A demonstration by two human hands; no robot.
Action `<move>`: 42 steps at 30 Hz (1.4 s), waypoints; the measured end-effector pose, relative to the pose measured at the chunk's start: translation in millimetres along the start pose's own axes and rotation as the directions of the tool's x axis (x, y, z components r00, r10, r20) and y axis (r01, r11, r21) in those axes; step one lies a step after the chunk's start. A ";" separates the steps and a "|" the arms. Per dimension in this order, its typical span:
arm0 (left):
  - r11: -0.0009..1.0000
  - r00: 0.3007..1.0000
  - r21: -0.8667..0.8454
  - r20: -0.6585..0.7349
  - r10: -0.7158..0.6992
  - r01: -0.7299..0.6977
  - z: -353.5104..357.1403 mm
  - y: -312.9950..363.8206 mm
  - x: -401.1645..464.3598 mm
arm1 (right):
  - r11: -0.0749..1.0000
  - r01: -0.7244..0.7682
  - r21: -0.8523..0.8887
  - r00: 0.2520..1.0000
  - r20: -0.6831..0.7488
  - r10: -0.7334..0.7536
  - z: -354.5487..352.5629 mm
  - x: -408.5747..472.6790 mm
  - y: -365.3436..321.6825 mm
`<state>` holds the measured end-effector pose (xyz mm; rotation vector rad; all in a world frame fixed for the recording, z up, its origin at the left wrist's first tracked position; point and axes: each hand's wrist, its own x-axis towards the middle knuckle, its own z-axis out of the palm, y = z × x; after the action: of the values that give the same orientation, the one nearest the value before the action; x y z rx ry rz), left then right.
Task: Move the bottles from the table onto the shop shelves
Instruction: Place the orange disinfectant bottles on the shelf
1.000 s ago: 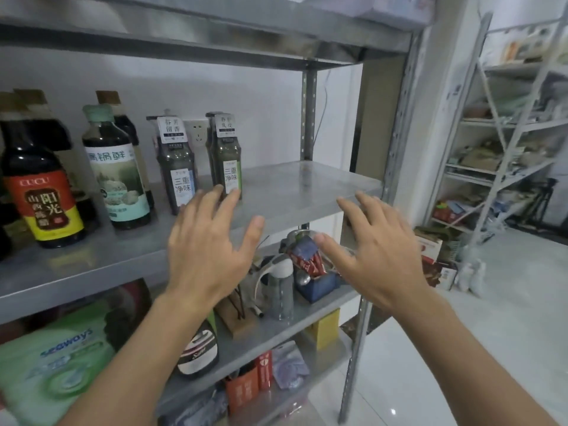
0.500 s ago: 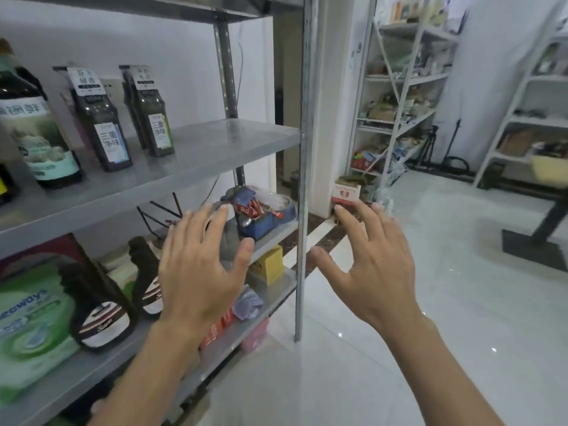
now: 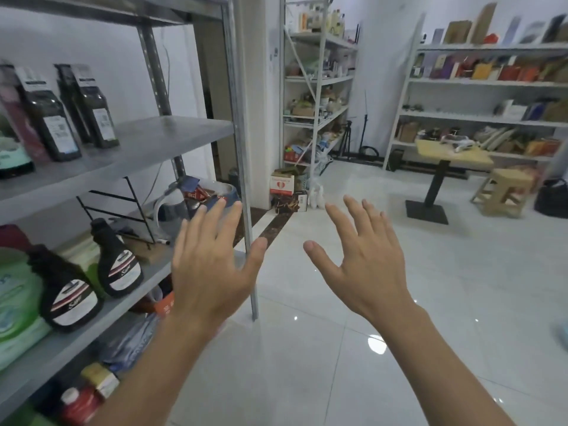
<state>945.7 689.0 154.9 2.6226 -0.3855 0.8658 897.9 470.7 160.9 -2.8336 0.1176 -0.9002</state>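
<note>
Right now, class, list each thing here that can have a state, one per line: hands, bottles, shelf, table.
left hand: open, fingers spread, holding nothing
right hand: open, fingers spread, holding nothing
two tall dark bottles: upright on the grey shelf
two squat dark bottles: capped, standing on the shelf below
wooden table: across the room, a white object on top

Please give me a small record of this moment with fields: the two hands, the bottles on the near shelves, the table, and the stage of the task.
left hand: left hand open, fingers spread, holds nothing
right hand: right hand open, fingers spread, holds nothing
upper shelf: two tagged dark bottles upright on the grey metal shelf
lower shelf: two dark sauce bottles, standing
table: wooden table across the room, with a white item on it too small to identify
stage: both hands free, view faces the room and table; likely going for another bottle
</note>
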 end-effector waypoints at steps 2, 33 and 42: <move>1.000 1.000 -0.008 -0.008 0.026 -0.026 -7.7 20.0 -11.2 | 1.000 -0.005 -0.023 1.000 -0.008 0.005 -19.2 -16.2 10.0; 0.939 0.943 -0.212 0.141 0.302 -0.270 -134.7 191.7 -228.7 | 0.945 -0.232 -0.230 0.970 0.018 0.243 -226.4 -290.2 48.0; 0.888 0.897 -0.337 0.200 0.394 -0.314 -170.0 267.5 -289.5 | 0.913 -0.306 -0.269 0.948 -0.001 0.318 -302.1 -362.4 81.8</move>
<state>536.8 559.1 169.7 2.4175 -1.0169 0.5033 425.7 395.1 184.0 -2.9457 0.7164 -0.8026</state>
